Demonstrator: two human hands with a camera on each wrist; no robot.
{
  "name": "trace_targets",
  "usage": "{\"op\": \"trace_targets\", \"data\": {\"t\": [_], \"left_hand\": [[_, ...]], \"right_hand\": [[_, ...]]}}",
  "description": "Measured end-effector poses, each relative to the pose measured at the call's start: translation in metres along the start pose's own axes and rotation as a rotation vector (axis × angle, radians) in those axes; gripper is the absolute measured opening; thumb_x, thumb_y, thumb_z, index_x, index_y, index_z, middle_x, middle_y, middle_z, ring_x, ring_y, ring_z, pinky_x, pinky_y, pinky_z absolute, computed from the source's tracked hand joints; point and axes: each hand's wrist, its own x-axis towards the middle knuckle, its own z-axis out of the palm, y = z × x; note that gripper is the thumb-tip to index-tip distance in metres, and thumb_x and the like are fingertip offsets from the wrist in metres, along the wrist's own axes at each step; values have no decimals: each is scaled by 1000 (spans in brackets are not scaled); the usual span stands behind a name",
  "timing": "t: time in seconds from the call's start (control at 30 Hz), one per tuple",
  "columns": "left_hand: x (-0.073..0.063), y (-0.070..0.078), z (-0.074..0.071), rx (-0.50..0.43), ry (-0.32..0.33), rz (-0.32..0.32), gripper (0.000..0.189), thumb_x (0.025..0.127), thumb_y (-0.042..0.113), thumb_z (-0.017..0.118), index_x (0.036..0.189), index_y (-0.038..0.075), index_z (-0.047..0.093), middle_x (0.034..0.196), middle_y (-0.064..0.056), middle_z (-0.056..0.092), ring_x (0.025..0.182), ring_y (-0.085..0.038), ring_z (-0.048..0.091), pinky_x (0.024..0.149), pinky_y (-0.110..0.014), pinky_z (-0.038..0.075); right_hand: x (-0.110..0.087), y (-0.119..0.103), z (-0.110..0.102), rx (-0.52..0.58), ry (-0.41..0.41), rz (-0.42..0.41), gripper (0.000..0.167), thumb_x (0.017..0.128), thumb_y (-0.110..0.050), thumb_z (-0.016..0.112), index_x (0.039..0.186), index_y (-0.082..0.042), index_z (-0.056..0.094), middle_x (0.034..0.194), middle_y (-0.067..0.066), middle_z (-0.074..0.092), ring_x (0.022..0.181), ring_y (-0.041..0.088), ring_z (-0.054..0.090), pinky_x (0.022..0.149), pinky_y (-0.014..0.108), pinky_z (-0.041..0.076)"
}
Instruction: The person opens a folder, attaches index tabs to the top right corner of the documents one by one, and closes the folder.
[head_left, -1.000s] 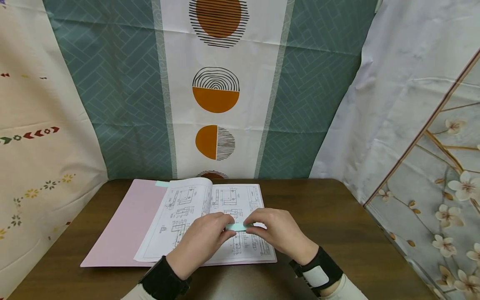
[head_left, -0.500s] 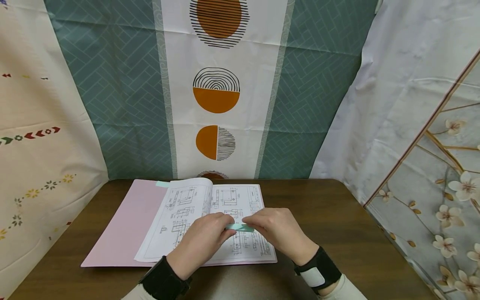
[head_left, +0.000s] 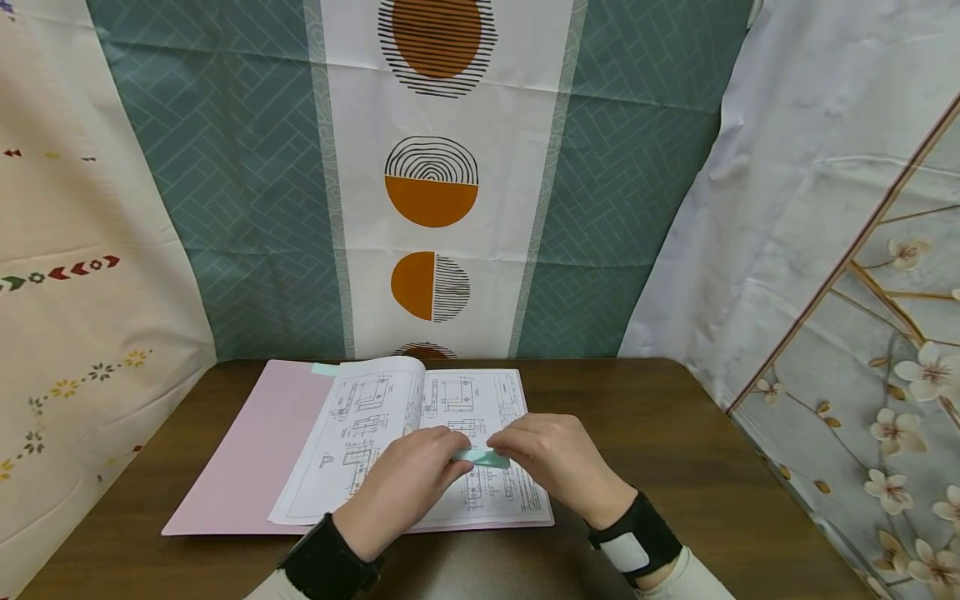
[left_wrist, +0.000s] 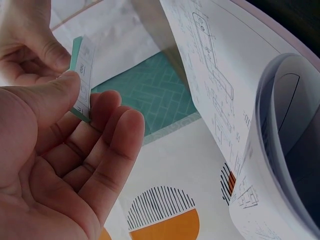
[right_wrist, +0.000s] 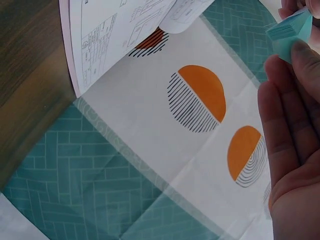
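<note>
A small mint-green pad of sticky notes (head_left: 482, 458) is between both hands, over the right page of an open book of technical drawings (head_left: 480, 392). My left hand (head_left: 411, 468) pinches the pad's left end between thumb and forefinger. At the other end, my right hand (head_left: 561, 458) pinches the mint paper with its fingertips. The right wrist view shows the pad (right_wrist: 290, 32) with layered sheet edges and a piece angled away under the right thumb. A white printed face of the pad (left_wrist: 86, 70) shows in the left wrist view.
The book lies on a brown wooden table (head_left: 622, 433) with its pink cover (head_left: 247, 467) spread at left. One mint sticky note (head_left: 325, 368) sticks out at the top of the left page. Patterned curtains (head_left: 435, 100) hang behind and at both sides.
My right thumb and forefinger have closed together from a wider pinch, and the pad's right end now shows below them. The left hand and book have stayed in place.
</note>
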Motion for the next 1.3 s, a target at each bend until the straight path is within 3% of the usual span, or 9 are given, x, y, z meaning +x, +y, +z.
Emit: {"op": "trace_targets", "data": {"t": [0.3,0.8,1.3], "left_hand": [[1,1,1,-4,-13,3,16,97,21,88,107,12,79,89,9,69,77,-5,58,71,-29,55],[-2,2,3,7,5,52,16,95,18,89,104,12,77,87,10,67,77,-5,56,69,-28,52],[-1,0,2,19,-2,15,14,99,23,86,105,14,77,88,11,66,76,-4,56,69,-27,53]], "right_hand": [[0,1,2,23,37,-19,30,81,-4,98,106,-17,86,99,-9,82,88,6,76,80,25,62],[0,0,-1,147,0,100,27,88,-2,93,109,-18,87,104,-10,82,91,4,76,79,26,61],[-2,6,3,45,-38,-73,39,82,0,96,117,-15,86,109,-6,83,97,8,78,89,25,61]]}}
